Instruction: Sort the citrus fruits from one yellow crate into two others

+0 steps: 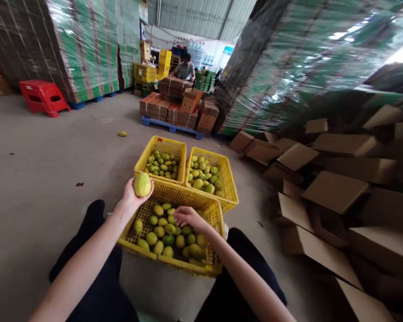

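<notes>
"At the near crate (174,192), what are you gripping?"

"Your left hand (132,194) closes around one fruit (142,184), yellow-green, raised by that crate's far left corner."

"And your right hand (187,217)?"

"It hangs over the loose fruit (169,229) inside the near crate, fingers bent. I can't tell whether it grips any."

"What surrounds you?"

"Just beyond the near crate stand two more crates (230,179) holding fruit. Farther beyond it, a stray fruit (122,133) lies on the floor, and a person (187,70) is behind a pallet (171,127) of stacked cardboard. Well to its left stands your red stool (42,95); to its right, boxes (334,192) lie heaped."
</notes>
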Demonstrator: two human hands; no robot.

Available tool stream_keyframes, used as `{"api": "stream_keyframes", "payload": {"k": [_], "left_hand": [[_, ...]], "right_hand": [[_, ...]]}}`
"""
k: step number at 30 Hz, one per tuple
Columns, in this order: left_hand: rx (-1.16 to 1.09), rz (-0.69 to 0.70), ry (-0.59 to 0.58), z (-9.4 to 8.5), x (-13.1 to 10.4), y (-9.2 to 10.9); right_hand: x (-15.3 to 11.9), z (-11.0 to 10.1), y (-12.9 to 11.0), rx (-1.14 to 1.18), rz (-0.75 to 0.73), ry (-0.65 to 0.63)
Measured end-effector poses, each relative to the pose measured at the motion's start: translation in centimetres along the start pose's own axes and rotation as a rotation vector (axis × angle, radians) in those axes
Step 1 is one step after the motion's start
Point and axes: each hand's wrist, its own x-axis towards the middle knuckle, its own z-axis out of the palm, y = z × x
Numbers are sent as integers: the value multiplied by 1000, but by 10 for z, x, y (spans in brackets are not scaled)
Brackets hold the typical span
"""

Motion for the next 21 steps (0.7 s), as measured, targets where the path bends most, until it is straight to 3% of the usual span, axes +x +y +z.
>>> {"api": "stream_keyframes", "payload": {"k": [3,7,10,14,15,18,21], "left_hand": [[79,6,-27,-5,-2,-4],[241,-25,-111,-24,5,-22],[419,-171,-108,-57,20,-45],[675,-315,10,-123,50,-78],[810,-326,-31,-140,58,-85],[1196,-197,-380,-178,78,-106],[1271,-88,-528,-186,86,-131]], "right_hand": [[-20,5,26,-249,13,9],[-31,-2,36,-596,22,-2],[-37,1,37,-855,91,-94],[-50,20,41,-1105,171,-178],[-54,25,42,-1146,176,-196],[-65,34,44,-1196,172,-311],[-75,29,46,-1203,158,-383]]}}
